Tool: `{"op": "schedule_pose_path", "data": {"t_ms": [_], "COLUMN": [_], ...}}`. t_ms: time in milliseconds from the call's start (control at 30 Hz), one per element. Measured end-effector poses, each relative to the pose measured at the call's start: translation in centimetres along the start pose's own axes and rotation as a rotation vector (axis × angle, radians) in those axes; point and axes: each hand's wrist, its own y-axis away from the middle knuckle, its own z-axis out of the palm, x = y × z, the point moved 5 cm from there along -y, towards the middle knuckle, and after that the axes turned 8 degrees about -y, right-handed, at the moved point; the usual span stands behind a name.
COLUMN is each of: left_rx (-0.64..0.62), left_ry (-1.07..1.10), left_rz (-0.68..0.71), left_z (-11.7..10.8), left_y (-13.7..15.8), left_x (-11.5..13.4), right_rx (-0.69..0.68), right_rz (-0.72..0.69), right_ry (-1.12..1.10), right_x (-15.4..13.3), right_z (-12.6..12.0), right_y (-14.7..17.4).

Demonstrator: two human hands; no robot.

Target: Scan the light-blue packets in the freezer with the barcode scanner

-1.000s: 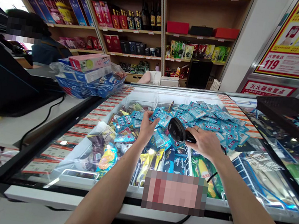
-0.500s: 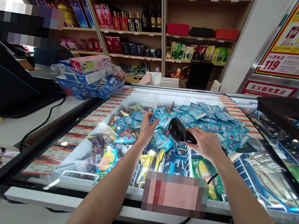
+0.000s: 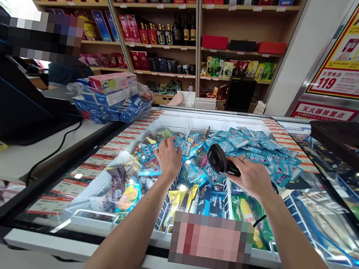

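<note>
My left hand (image 3: 168,156) is over the left part of the glass freezer top (image 3: 88,193). Its fingers are curled at the edge of a small light-blue packet (image 3: 183,147), partly hidden behind them. In my right hand (image 3: 251,178) is a black handheld barcode scanner (image 3: 219,160), its head pointing left toward that packet. A large heap of similar blue packets (image 3: 252,145) lies on the glass beyond the scanner. More blue packets (image 3: 149,154) lie loosely to the left, beside my left hand.
Under the glass are wire baskets with wrapped ice creams (image 3: 129,192). Plastic-wrapped blue packages with a pink box (image 3: 113,82) stand at the left edge. A black tray (image 3: 339,132) is at the right. The scanner's cable (image 3: 259,221) trails toward me. Stocked shelves (image 3: 156,44) rise behind.
My left hand has moved left, away from the scanner, with the blue packet at its fingers. The scanner stays in my right hand, nearly in place. The view has tilted slightly upward.
</note>
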Motion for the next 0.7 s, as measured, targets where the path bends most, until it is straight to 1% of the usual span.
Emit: {"op": "schedule_pose_path", "data": {"t_ms": [67,133,200,267,367,600,700], "left_rx": [0.008,-0.02,-0.107,-0.191,-0.218,-0.15,-0.113], "left_ry": [-0.075,-0.113,-0.129,-0.142,-0.161,-0.224,-0.227], "left_rz": [0.019,0.122,0.255,0.327,0.32,0.199,0.212], "left_z": [-0.4,-0.2,0.6,1.4,2.0,1.9,1.6], "left_y": [0.2,0.5,1.0,1.3,1.2,0.4,0.3], "left_x": [0.0,0.6,1.2,1.5,1.1,-1.1,-1.1], "right_rx": [-0.001,-0.001,0.001,0.001,-0.007,-0.01,-0.02], "right_rz": [0.008,0.017,0.024,0.034,0.049,0.08,0.114], "right_ry": [0.007,0.012,0.011,0.012,0.019,0.005,0.012], "right_x": [0.1,0.2,0.3,0.5,0.7,1.4,1.7], "right_z": [0.0,-0.1,-0.2,-0.2,-0.2,-0.1,-0.1], "right_y": [0.0,0.0,0.0,0.0,0.1,0.0,0.1]}}
